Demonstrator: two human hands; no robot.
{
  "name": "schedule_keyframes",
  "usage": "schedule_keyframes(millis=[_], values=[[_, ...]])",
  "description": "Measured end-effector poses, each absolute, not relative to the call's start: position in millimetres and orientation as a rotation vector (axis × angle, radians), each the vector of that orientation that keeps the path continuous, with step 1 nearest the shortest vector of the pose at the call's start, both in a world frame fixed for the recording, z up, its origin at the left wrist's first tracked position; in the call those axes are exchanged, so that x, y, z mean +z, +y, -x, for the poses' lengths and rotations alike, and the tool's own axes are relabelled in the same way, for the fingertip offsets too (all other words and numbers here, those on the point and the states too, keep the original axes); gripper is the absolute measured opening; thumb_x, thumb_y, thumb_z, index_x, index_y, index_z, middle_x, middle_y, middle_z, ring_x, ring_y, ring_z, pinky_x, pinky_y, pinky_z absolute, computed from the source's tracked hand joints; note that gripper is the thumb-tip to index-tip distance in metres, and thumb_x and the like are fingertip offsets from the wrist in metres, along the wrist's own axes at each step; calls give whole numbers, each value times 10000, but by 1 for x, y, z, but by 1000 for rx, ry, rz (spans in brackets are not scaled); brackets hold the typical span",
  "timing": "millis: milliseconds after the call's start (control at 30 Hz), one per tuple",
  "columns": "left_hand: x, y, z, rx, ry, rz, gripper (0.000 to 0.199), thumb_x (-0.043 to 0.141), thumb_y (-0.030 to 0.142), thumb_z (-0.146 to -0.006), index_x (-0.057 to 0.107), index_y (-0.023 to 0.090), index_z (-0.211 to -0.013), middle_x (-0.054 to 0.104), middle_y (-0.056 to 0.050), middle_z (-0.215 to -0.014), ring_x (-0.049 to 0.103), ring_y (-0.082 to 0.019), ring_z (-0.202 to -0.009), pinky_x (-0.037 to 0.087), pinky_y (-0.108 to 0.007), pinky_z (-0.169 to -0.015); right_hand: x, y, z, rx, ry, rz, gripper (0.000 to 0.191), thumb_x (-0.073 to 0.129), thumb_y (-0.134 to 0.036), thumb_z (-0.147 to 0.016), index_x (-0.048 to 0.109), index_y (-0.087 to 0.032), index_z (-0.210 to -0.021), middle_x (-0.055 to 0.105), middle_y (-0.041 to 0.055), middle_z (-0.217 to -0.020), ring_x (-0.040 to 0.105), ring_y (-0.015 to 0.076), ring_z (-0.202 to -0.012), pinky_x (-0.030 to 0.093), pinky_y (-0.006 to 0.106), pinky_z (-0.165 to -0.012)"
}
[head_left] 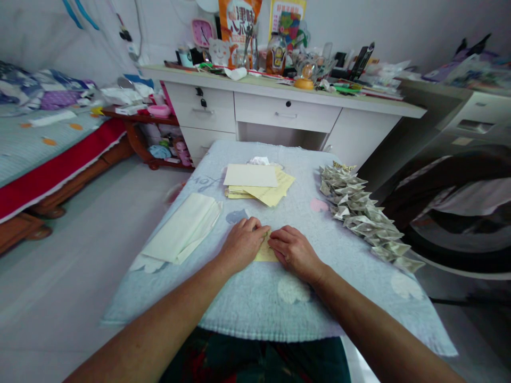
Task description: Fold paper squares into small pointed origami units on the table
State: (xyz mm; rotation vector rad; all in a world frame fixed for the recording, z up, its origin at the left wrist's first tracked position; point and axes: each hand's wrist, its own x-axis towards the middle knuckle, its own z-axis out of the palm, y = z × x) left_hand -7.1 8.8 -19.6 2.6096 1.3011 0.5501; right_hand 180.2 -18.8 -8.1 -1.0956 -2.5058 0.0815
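Observation:
Both my hands work on a small piece of yellow paper point(265, 254) lying on the cloth-covered table point(247, 314). My left hand point(244, 240) has its fingertips pinched at the paper's upper left edge. On the other side, my right hand point(294, 250) has curled fingers pressed on its right part, so much of the sheet is hidden. Beyond the hands lies a stack of yellow sheets point(275, 192) with a cream card point(250, 175) on top. Left of my left hand rests a folded pale green paper bundle point(181, 229).
Rows of folded paper pieces point(361, 213) line the table's right side. A crumpled white tissue point(259, 160) sits behind the stack. A white desk point(283, 114) with a cluttered top stands beyond, a washing machine point(471, 127) at right, and a bed point(51, 143) at left.

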Motion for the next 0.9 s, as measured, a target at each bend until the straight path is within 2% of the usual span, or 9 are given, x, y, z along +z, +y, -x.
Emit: schedule_keyframes(millis=[900], values=[[-16, 8, 7, 538, 1271, -2624, 268, 490, 169, -886, 614, 240, -1113, 556, -45, -1004, 488, -194, -915, 431, -335, -833, -3, -23, -179, 132, -2518, 1083, 142, 520, -130, -858, 656, -172, -866, 630, 87, -932, 508, 197, -874, 440, 337, -799]])
